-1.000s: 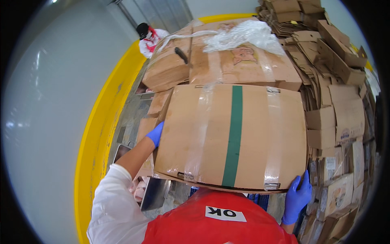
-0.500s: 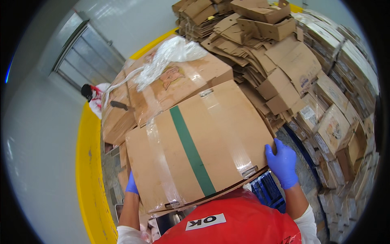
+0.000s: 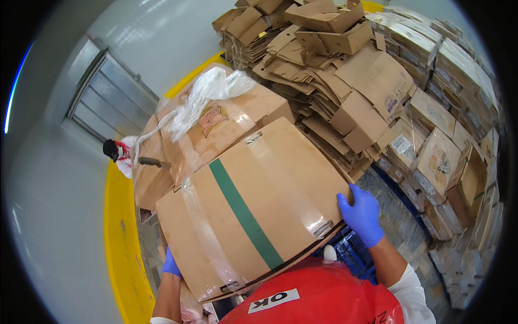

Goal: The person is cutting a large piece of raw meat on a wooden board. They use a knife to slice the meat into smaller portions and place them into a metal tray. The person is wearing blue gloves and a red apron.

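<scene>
A large closed cardboard box (image 3: 288, 178) with a green stripe and clear tape fills the space in front of me. My right hand (image 3: 362, 215), in a blue glove, grips its right edge with the thumb up at the rim. Low on the left side, my left hand (image 3: 170, 263), gloved alike, holds the box; its fingers are mostly hidden by the cardboard. The box's near edge is close to my red apron (image 3: 315, 297). Just beyond it stand larger cartons (image 3: 237, 116), one with a printed pig's head, topped by crumpled clear plastic film (image 3: 208, 94).
A dark handle (image 3: 151, 161) shows at the left carton. Flattened cardboard (image 3: 324, 81) is heaped at the back. Stacked cartons (image 3: 434, 162) line the right. A blue pallet (image 3: 353, 254) lies by my white boot (image 3: 329, 252). A yellow kerb (image 3: 120, 227) and another person (image 3: 123, 154) are at left.
The whole view has turned slightly, and the surroundings sit a little lower at left. The box, in both hands, has tilted slightly in the picture, its left side lower. Both grips stay the same.
</scene>
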The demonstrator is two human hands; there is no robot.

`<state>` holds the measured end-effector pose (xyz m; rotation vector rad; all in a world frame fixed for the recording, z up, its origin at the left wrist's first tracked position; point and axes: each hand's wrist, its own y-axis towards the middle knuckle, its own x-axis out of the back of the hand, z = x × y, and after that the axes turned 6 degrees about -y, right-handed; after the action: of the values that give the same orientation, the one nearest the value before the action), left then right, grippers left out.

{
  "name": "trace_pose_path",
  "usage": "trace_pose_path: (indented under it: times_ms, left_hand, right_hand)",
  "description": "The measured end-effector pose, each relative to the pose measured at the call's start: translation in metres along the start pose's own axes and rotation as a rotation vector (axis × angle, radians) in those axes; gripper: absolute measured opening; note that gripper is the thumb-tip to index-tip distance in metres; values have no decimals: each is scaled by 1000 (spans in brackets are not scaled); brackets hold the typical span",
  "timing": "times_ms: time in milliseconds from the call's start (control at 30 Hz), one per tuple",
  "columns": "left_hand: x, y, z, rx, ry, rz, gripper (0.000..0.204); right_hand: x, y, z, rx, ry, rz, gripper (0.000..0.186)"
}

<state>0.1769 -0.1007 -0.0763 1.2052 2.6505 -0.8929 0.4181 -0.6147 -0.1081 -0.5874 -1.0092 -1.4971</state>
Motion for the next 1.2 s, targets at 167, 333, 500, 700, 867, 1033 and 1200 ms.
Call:
trace_pose_path:
  times_ms: [167, 333, 500, 700, 867, 1033, 1200]
  left_hand:
    - [36, -27, 45, 38, -127, -31, 44]
    - [31, -38, 60, 45, -223, -51, 45]
    - [39, -44, 57, 23, -168, -50, 49]
    - [34, -52, 68, 6, -154, -9, 50]
    - [23, -46, 53, 143, -209, -118, 43]
    - [24, -45, 59, 52, -276, -180, 43]
    - [47, -48, 62, -15, -26, -123, 60]
  right_hand:
    - [3, 26, -1, -24, 11, -12, 53]
    - [7, 42, 8, 16, 4, -19, 50]
    - [-2, 45, 5, -4, -16, 41, 49]
    - [27, 54, 17, 61, -103, 215, 53]
    - [12, 57, -19, 95, -80, 271, 55]
    - [6, 61, -21, 100, -45, 325, 57]
    - [-4, 65, -16, 103, 21, 344, 56]
